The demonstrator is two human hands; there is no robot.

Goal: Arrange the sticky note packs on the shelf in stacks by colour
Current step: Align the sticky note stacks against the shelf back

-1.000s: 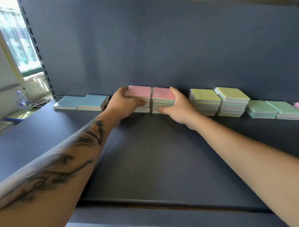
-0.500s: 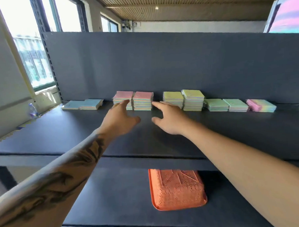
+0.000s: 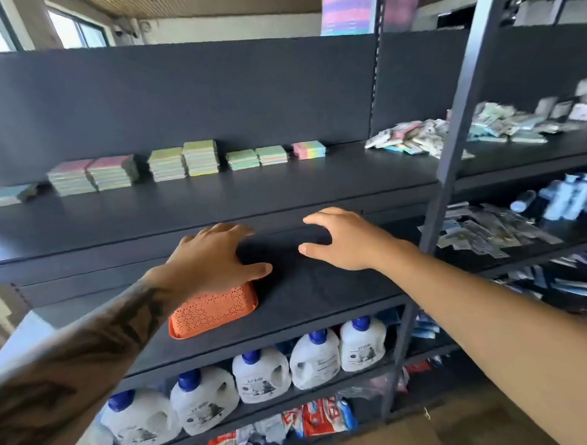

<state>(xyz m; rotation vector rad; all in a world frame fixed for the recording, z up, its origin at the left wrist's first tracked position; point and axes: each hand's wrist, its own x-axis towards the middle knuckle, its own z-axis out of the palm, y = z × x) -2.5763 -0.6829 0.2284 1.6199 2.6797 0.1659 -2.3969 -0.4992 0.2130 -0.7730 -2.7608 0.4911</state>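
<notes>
Now both hands hanging empty, fingers loose: left hand (image 3: 216,256), right hand (image 3: 343,242), well apart from packs (image 3: 182,163) sitting in colour stacks along shelf (image 3: 217,205) rear. Packs likely light, stiff, wrapper maybe slippery; pinching opposite side edges looking safest.

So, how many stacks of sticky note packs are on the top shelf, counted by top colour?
Blue-topped stacks: 1
Pink-topped stacks: 2
Yellow-topped stacks: 2
Green-topped stacks: 2
Tilted pink pack: 1
Total: 8

Dark shelf (image 3: 284,189) bearing sticky note stacks (image 3: 200,158)
</notes>
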